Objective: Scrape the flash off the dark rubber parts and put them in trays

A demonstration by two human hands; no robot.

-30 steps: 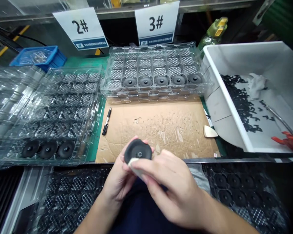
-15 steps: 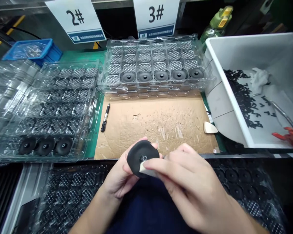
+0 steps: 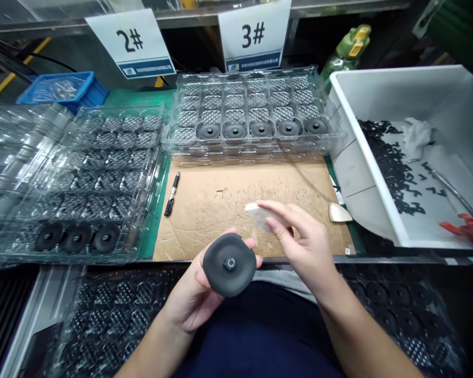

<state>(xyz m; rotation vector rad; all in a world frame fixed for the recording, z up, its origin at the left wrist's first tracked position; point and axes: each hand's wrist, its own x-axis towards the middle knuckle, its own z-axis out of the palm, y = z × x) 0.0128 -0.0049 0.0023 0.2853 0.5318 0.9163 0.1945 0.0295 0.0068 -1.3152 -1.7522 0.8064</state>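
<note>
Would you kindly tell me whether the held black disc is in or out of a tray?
Out: the left hand holds the black disc, away from the clear trays.

Cannot see most fingers of the left hand behind the black disc, nor the part of the pale pad beneath the right hand. Cannot follow the forearms past the bottom edge at seven and five o'clock, nor sort out the dim trays beside them. Lose the tray stack at the left edge, nine o'clock, and the white bin and red-handled tool at the right, three o'clock. Cannot count the small black pieces inside, nor see the green bottle's base, one o'clock. Cannot read the small print on the 2# sign, eleven o'clock. Cannot identify the blue crate's contents under plastic, ten o'clock.
</note>
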